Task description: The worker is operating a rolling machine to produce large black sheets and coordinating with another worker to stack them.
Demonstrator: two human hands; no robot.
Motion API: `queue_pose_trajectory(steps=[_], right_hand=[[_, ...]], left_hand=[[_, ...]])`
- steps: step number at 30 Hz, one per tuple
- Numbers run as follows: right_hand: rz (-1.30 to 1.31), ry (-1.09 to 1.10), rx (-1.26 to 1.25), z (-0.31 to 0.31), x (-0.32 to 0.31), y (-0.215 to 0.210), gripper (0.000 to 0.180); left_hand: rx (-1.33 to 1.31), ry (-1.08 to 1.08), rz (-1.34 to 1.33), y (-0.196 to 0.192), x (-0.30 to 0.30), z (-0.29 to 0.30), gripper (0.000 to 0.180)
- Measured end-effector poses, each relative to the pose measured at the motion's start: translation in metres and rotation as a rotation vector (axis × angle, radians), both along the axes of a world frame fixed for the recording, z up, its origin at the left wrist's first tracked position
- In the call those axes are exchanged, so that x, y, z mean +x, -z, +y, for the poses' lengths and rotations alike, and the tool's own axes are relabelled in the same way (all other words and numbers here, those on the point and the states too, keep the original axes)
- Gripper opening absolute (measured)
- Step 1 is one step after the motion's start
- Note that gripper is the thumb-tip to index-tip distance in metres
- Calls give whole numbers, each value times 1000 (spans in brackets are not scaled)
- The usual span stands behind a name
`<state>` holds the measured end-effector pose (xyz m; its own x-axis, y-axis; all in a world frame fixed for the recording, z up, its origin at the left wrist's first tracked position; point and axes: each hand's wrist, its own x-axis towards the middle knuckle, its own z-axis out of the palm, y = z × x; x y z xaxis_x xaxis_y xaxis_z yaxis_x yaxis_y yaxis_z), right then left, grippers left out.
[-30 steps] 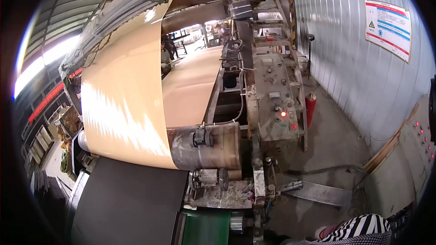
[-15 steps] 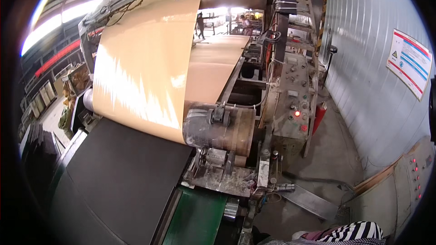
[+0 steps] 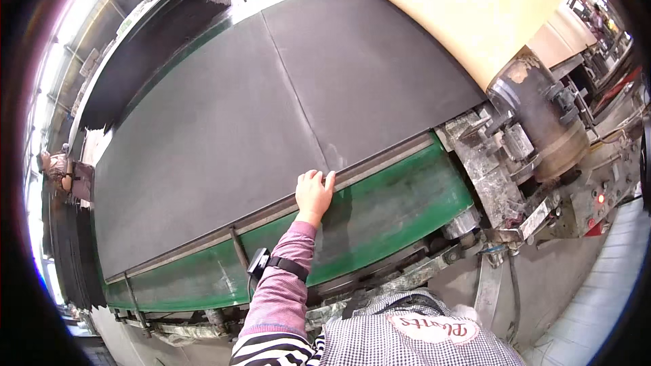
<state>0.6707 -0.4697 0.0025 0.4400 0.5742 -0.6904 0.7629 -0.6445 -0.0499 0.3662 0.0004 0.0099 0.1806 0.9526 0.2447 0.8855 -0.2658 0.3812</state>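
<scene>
My left hand reaches forward from the lower edge and rests palm down at the near edge of the dark sheets. Its fingertips lie right by the seam where a large dark grey sheet meets another dark sheet. The fingers are slightly bent and the thumb stands a little apart; nothing shows in the hand. Below the sheets runs a green conveyor belt, with a long rail along the sheets' near edge. My right hand is out of view.
A wide tan sheet comes down to a large roller at the right. Beside it is a control panel with a lit red lamp. Stacked dark sheets stand beyond the belt. Another person is at the far left.
The view has swung left and down, so the roller and control panel now sit at the right. My left hand has come into view, touching the sheets' near edge.
</scene>
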Motion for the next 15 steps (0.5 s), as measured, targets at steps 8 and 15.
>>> queue_pose_trajectory(steps=[8,15], right_hand=[[186,-350,1057,277,-33,-111,20],[-100,-453,709,497,-79,-96,21]], left_hand=[[-82,-412,80,-22,-197,7,40],[-260,-641,389,-5,-373,-20,49]])
